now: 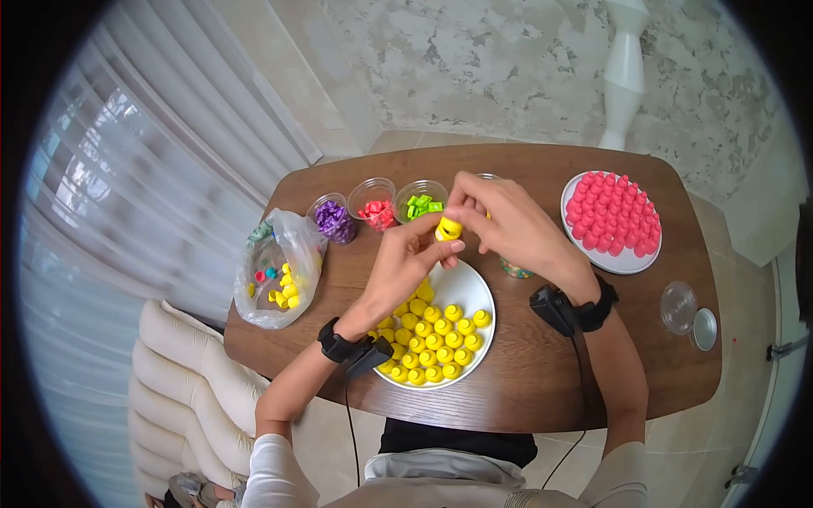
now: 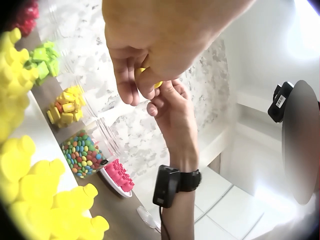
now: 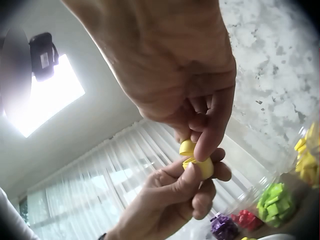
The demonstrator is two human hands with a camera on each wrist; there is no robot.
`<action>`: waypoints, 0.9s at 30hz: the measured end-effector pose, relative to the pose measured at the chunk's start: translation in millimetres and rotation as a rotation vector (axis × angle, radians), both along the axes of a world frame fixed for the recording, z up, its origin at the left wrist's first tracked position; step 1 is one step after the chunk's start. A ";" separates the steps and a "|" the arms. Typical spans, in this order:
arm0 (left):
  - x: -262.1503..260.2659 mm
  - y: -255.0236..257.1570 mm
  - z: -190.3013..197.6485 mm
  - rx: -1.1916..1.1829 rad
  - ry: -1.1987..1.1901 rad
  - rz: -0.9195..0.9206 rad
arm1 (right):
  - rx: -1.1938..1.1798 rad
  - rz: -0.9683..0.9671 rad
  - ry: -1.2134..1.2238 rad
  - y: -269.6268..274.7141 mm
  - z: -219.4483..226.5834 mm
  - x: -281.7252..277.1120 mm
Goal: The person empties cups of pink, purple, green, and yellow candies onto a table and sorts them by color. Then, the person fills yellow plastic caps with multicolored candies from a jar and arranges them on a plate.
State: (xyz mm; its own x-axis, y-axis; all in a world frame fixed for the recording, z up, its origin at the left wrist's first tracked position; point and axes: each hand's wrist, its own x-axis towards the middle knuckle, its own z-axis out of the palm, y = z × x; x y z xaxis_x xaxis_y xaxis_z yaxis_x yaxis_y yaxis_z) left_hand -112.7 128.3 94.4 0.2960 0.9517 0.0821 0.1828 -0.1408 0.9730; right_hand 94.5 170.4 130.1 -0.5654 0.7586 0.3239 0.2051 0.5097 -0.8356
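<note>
Above the near plate, both hands meet at a small yellow bottle-shaped plastic capsule [image 1: 449,227] in two parts. My left hand [image 1: 402,262] pinches its lower part [image 3: 205,169] between thumb and fingers. From above, my right hand [image 1: 504,224] pinches the upper part [image 3: 187,148]; a gap shows between the two parts in the right wrist view. Beneath the hands, a white plate [image 1: 474,286] bears many yellow capsules [image 1: 434,342] standing close together.
At left stands a plastic bag [image 1: 254,315] with loose yellow pieces. Clear cups hold purple [image 1: 334,222], red [image 1: 376,213] and green [image 1: 422,206] wrapped pieces. Beyond are yellow pieces [image 2: 67,107] and a jar of coloured candies [image 2: 82,155]. Pink capsules [image 1: 611,213] and lids [image 1: 704,328] lie right.
</note>
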 end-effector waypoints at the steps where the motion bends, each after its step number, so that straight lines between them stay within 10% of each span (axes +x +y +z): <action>1: 2.8 1.4 1.4 0.036 -0.030 -0.001 | -0.031 -0.022 0.065 1.1 1.9 2.0; 7: 44.4 25.0 3.5 0.161 0.179 0.027 | 0.013 -0.326 0.394 30.0 5.3 36.8; 13: 72.9 61.2 -3.7 1.094 0.904 -0.203 | 0.002 -0.439 0.482 25.1 15.6 40.2; 16: 69.2 64.8 -2.4 1.129 0.851 -0.154 | 0.025 -0.453 0.446 22.6 16.0 39.7; 20: 55.3 45.5 9.9 0.486 0.469 0.104 | 0.108 -0.439 0.392 23.0 13.2 38.1; 27: 26.7 26.1 23.4 0.195 -0.176 0.083 | 0.257 -0.273 0.143 7.4 7.2 12.8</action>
